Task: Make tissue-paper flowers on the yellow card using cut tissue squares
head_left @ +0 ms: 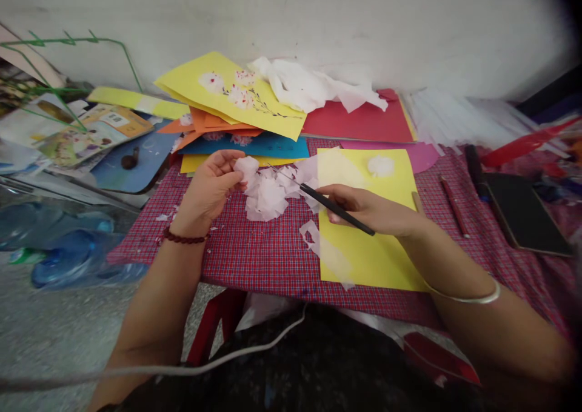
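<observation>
My left hand (210, 188) pinches a small wad of white tissue paper (247, 167) above a loose heap of torn white tissue pieces (271, 195) on the red checked cloth (254, 254). My right hand (369, 209) grips a thin black tool (334, 207) like a brush or needle handle, its fine tip pointing left at the tissue heap. The right hand rests on a yellow sheet of paper (370, 257), which carries a small white tissue ball (381, 166) near its top edge.
A stack of coloured sheets (236, 100) with tissue flowers lies at the back, with crumpled white tissue (313, 85) and a red sheet (359, 121). A red pencil (453, 205) and black notebook (522, 218) lie right. Plastic bottles (68, 248) sit on the floor left.
</observation>
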Demonstrator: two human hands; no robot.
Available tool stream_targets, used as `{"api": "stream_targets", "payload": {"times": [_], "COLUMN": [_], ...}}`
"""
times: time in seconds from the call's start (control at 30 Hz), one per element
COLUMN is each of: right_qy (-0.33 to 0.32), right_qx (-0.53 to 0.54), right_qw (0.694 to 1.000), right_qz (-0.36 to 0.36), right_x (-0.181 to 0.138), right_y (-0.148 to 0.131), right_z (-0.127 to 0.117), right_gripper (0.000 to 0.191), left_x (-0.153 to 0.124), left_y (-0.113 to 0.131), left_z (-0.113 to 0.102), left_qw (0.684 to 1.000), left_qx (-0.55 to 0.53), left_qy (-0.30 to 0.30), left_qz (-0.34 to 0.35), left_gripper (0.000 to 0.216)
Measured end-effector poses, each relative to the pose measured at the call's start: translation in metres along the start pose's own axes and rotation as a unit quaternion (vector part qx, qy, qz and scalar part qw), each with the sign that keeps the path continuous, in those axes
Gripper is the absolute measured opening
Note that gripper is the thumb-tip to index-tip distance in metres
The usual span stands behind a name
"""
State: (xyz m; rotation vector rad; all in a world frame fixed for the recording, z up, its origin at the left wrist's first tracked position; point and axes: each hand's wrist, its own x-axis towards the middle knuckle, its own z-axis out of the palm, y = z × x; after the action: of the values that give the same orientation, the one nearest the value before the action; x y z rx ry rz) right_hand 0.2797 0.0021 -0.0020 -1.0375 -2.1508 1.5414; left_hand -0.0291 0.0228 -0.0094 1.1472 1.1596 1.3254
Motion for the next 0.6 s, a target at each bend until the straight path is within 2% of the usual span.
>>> {"api": "stream_targets", "payload": {"times": [0.23,0.3,0.4,0.43,0.5,0.53,0.6], "right_qy": [0.017,0.016,0.012,0.012,0.014,0.015,0.017], "right_qx": [-0.001,0.002,0.018,0.024,0.037,0.044,0.058], "right_qw": [1.000,1.000,1.000,1.000,0.999,0.999,0.998], "right_qz": [-0.005,0.003,0.008,0.007,0.005,0.002,-0.009], "right_x": [0.001,0.001,0.002,0.003,0.003,0.003,0.003], "right_y": [-0.002,-0.001,0.001,0.002,0.004,0.004,0.004], "right_z": [-0.002,-0.003,-0.004,-0.005,-0.005,-0.005,-0.005], "right_gripper": [0.056,0.055,0.054,0.054,0.056,0.057,0.058], "left_x": [0.005,0.006,-0.003,-0.009,-0.025,-0.033,-0.047], "left_y": [-0.007,-0.008,-0.005,-0.003,0.001,0.003,0.006], "left_z": [-0.002,-0.003,0.002,0.006,0.017,0.024,0.040], "left_qw": [0.997,0.988,0.953,0.944,0.942,0.939,0.900], "left_qx": [0.065,0.131,0.232,0.247,0.255,0.271,0.334], "left_qy": [-0.014,0.026,0.090,0.093,0.052,-0.011,-0.179], "left_qz": [0.035,0.084,0.176,0.196,0.213,0.211,0.217], "left_gripper": [0.040,0.037,0.025,0.020,0.009,0.006,0.006]}}
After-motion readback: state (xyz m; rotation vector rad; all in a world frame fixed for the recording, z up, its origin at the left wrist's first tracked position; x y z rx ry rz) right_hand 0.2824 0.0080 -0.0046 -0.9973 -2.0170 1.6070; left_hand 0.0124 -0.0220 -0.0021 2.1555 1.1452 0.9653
